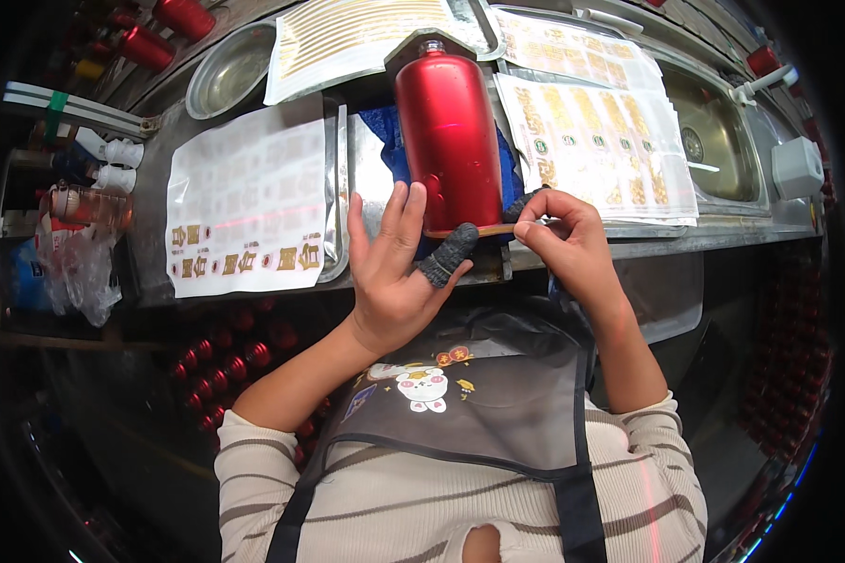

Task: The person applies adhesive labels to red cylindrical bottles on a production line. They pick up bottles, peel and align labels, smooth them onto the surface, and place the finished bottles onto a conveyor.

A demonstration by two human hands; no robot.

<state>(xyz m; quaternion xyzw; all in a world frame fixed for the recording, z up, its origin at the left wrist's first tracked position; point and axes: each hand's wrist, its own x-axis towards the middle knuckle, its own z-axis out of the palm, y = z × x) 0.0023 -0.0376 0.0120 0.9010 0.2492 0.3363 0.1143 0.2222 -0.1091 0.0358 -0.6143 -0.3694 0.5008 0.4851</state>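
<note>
A shiny red bottle (pixel 449 131) with a bare neck at its far end is in front of me, its base toward me. Across the base runs a thin brownish-gold strip (pixel 494 230). My right hand (pixel 573 246) pinches the right end of this strip between finger and thumb. A dark grey finger sleeve shows at its fingertips. My left hand (pixel 394 267) has its fingers stretched and spread beside the bottle's lower left. Its thumb, in a grey finger sleeve (pixel 449 255), lies against the strip's left end. Under the bottle is a blue cloth (pixel 382 127).
Left of the bottle, a printed decal sheet (pixel 244 206) covers a metal tray (pixel 336 188). More gold-patterned sheets (pixel 596 150) lie at right, beside a sink (pixel 714 141). A striped sheet (pixel 361 42) and metal bowl (pixel 230 70) stand behind. Several red bottles (pixel 225 361) are below the bench.
</note>
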